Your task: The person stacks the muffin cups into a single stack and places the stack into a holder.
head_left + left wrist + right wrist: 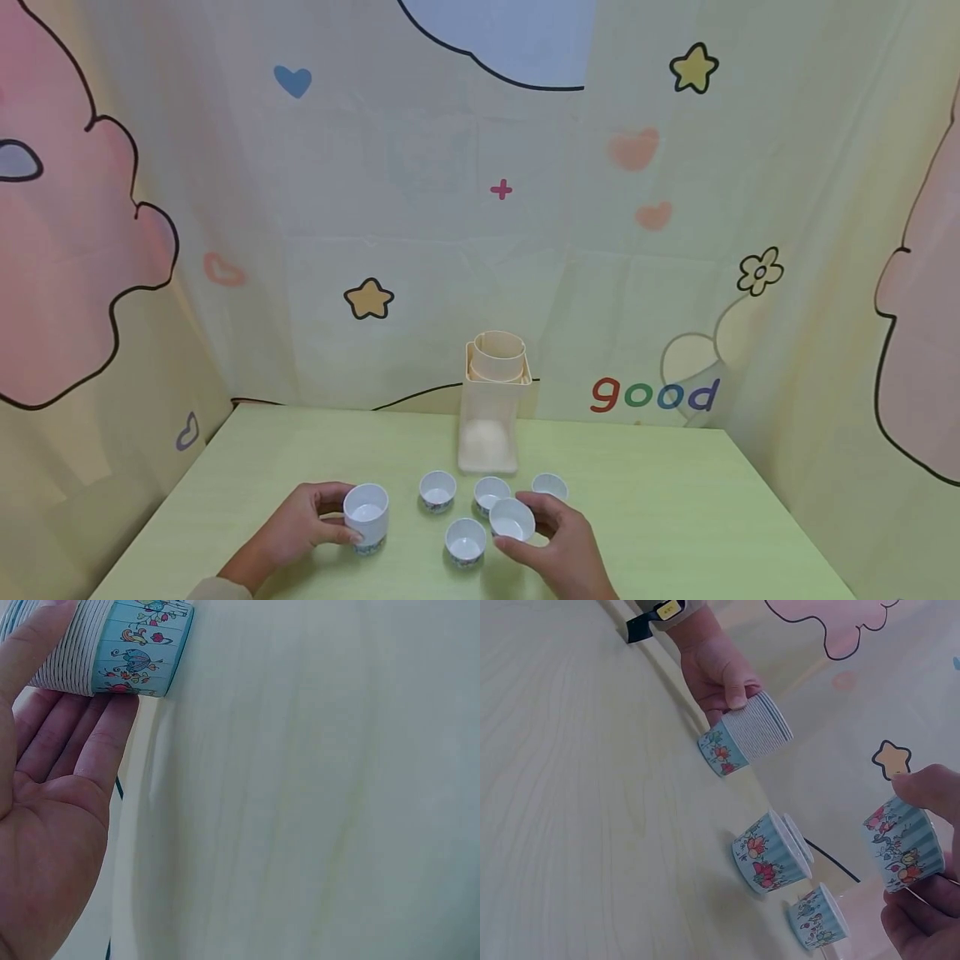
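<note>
My left hand (311, 521) grips a stack of nested paper cups (367, 521), thumb on the near side and fingers behind. In the left wrist view, the stack (135, 649) shows white rims and a light-blue floral band on its lowest cup. With thumb and fingers, my right hand (558, 542) holds a single paper cup (512, 521) tilted above the table. That cup (905, 844) is blue with flowers in the right wrist view. Several matching cups stand upright close by, among them a front cup (465, 542), a left cup (437, 492) and a right cup (550, 486), partly hidden.
A cream plastic stand (489, 425) with a round tube (499, 357) on top stands at the back of the light-green table (645, 500). Behind it hangs a printed cloth (420, 200) with stars and hearts. Cloth also encloses both sides.
</note>
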`<state>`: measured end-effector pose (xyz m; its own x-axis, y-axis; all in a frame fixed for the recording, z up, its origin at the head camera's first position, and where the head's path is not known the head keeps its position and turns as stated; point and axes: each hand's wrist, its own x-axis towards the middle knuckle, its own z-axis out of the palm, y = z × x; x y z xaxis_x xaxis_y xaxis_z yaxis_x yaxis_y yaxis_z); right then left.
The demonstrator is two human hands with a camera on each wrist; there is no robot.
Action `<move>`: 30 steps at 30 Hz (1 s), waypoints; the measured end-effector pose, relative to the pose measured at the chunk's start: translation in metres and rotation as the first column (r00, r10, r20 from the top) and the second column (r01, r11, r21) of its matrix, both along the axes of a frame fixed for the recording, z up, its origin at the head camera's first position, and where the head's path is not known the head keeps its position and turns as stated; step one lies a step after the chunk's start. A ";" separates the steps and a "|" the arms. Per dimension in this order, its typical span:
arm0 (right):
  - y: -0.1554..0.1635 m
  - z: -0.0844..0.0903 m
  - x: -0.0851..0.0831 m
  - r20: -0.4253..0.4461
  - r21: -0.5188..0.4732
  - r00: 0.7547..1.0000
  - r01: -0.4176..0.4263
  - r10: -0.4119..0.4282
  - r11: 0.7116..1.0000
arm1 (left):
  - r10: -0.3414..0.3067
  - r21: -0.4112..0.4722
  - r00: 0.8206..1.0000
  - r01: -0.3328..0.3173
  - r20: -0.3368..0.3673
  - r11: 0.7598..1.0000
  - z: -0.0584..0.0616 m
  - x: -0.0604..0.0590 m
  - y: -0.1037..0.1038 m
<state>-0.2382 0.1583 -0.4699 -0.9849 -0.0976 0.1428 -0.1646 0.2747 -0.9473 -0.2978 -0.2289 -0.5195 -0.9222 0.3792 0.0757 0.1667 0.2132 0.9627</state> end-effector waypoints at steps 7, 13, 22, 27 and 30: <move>-0.006 0.004 0.000 -0.001 -0.074 1.000 -0.022 0.022 0.997 | 0.003 0.000 1.000 -0.003 -0.010 1.000 0.000 0.000 0.000; -0.012 0.005 0.000 -0.001 -0.120 0.999 -0.041 0.042 0.992 | 0.003 -0.009 1.000 -0.003 -0.013 1.000 0.001 0.001 0.001; -0.022 0.005 -0.002 -0.046 -0.092 0.998 -0.036 0.032 0.995 | 0.002 -0.006 1.000 -0.002 -0.018 1.000 0.001 0.002 0.001; -0.028 0.009 -0.002 -0.062 -0.101 0.998 -0.035 0.029 0.994 | -0.005 -0.001 1.000 0.005 -0.025 1.000 0.000 0.002 0.001; -0.030 0.010 -0.002 -0.072 -0.121 0.997 -0.041 0.033 0.992 | -0.009 0.003 1.000 0.009 -0.026 1.000 0.000 0.002 0.000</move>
<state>-0.2401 0.1280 -0.4601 -0.9682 -0.1113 0.2239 -0.2391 0.1502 -0.9593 -0.2963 -0.2285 -0.5191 -0.9165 0.3872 0.1006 0.1934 0.2087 0.9587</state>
